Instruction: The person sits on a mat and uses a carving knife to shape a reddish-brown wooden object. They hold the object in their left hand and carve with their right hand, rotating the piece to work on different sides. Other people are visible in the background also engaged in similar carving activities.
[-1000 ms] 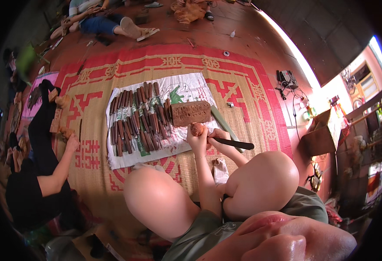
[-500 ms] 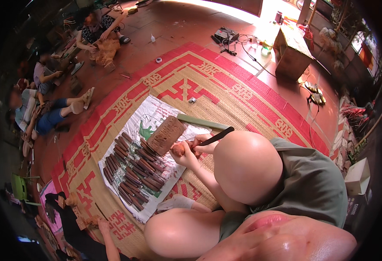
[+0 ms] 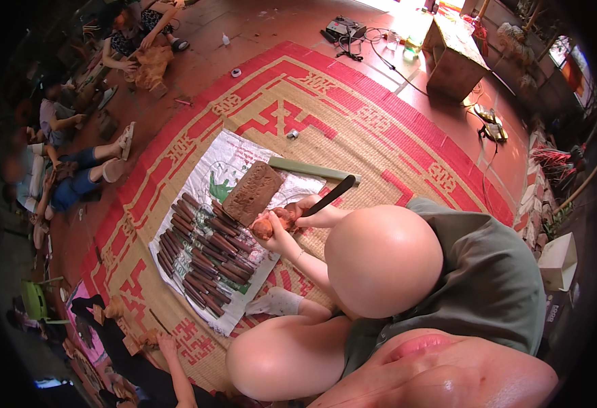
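Note:
My left hand (image 3: 281, 243) is wrapped round a small reddish-brown wood carving (image 3: 263, 229) with rounded forms. My right hand (image 3: 309, 211) is closed on a carving tool (image 3: 332, 195) with a long dark handle that slants up to the right. The tool's working end is hidden by the fingers at the carving. Just beyond the hands lies a rough brown block (image 3: 253, 193) on a white printed sack (image 3: 228, 146). Rows of dark stick-like tools (image 3: 207, 255), probably carving chisels, cover the sack's near left part.
A green strip (image 3: 312, 169) lies across the sack's far edge. The sack rests on a red and tan mat (image 3: 380, 163). My raised knee (image 3: 385, 262) partly hides the right arm. Other people sit at the left, one person's hand (image 3: 166, 343) touching an orange-brown carving. A box-like stand (image 3: 455, 64) is far right.
The view has shifted a little, so the mat and sack appear higher and further left. More of the carving shows between my hands, and the dark handle stands out more clearly beside my knee.

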Demonstrator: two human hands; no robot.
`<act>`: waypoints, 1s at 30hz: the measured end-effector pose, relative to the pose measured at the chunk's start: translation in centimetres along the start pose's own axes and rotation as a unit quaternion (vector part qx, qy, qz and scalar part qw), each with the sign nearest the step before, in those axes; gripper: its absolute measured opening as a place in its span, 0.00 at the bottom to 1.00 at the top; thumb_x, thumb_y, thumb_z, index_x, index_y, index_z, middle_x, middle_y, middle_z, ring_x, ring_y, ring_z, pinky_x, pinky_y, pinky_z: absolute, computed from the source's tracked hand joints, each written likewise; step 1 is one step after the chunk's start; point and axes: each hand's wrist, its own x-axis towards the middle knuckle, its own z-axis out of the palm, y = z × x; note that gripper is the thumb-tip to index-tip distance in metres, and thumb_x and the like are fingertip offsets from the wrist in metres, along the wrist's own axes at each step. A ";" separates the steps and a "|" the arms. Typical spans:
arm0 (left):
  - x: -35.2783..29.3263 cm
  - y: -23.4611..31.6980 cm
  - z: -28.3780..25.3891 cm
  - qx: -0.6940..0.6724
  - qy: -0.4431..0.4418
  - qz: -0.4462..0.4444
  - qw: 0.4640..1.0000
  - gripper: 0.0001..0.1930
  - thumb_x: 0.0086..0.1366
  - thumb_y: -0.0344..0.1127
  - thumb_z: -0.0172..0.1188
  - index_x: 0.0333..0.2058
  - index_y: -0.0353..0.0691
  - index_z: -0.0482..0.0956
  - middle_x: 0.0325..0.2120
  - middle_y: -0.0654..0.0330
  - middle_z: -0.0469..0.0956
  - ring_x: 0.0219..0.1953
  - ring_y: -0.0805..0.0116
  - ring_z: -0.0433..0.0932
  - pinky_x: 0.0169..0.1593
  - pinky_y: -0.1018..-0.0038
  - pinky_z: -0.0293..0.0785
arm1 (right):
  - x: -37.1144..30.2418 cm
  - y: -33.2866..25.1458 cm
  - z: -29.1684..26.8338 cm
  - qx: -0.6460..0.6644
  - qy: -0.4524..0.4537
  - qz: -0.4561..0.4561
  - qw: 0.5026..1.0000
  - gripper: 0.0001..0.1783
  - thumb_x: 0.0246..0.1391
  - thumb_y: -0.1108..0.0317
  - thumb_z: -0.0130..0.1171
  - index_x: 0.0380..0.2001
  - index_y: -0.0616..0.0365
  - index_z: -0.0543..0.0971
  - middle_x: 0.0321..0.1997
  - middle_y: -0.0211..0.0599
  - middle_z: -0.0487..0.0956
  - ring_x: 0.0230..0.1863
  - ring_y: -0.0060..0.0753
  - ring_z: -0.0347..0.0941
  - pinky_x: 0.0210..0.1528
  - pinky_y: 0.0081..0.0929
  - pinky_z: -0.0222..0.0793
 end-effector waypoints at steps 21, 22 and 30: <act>-0.5 1.4 0.7 0.059 -0.140 0.014 0.988 0.10 0.52 0.30 0.64 0.30 0.37 0.71 0.33 0.59 0.72 0.42 0.64 0.71 0.52 0.69 0.63 | -0.6 0.2 -1.4 0.301 0.024 0.173 0.937 0.04 0.43 0.76 0.54 0.19 0.63 0.70 0.19 0.36 0.75 0.20 0.23 0.74 0.20 0.18 0.71; -0.4 1.4 0.6 0.053 -0.138 0.021 0.989 0.10 0.52 0.30 0.64 0.30 0.36 0.71 0.33 0.60 0.72 0.43 0.64 0.71 0.52 0.69 0.63 | -0.6 0.7 -1.3 0.283 0.007 0.167 0.944 0.04 0.43 0.76 0.54 0.19 0.63 0.70 0.19 0.35 0.75 0.20 0.22 0.74 0.20 0.18 0.70; -0.3 1.4 0.3 -0.020 -0.130 -0.012 0.991 0.13 0.61 0.40 0.52 0.38 0.34 0.71 0.32 0.57 0.75 0.40 0.67 0.73 0.51 0.70 0.64 | -0.5 2.7 -2.1 0.322 0.001 0.139 0.936 0.05 0.46 0.74 0.55 0.23 0.63 0.69 0.23 0.37 0.78 0.24 0.21 0.75 0.26 0.17 0.71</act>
